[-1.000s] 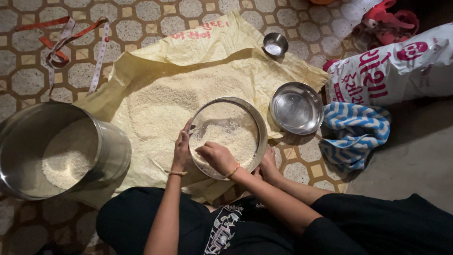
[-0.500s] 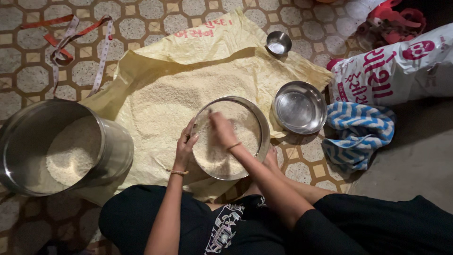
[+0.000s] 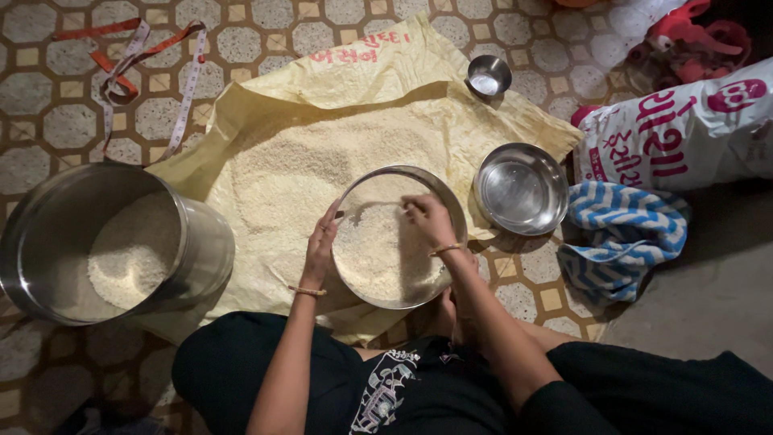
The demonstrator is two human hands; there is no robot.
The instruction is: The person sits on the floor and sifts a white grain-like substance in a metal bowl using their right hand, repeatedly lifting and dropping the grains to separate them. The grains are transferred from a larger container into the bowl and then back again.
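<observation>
A round steel sieve [image 3: 351, 196] full of white grain [image 3: 374, 254] rests on a yellow sack [image 3: 386, 97] spread on the floor. My left hand [image 3: 322, 246] grips the sieve's left rim. Inside the sieve, near its far right side, my right hand [image 3: 427, 219] lies on the grain with fingers bent, touching it. More grain is heaped on the sack to the left of the sieve.
A large steel drum [image 3: 201, 250] with grain stands at the left. An empty steel bowl [image 3: 522, 188], a small steel cup [image 3: 488, 76], a blue-white cloth [image 3: 628, 234] and a printed white bag [image 3: 676, 133] lie right. A measuring tape [image 3: 121, 68] lies far left.
My right hand has swept from the near side of the sieve across the grain to its far right side. My left hand has stayed on the rim.
</observation>
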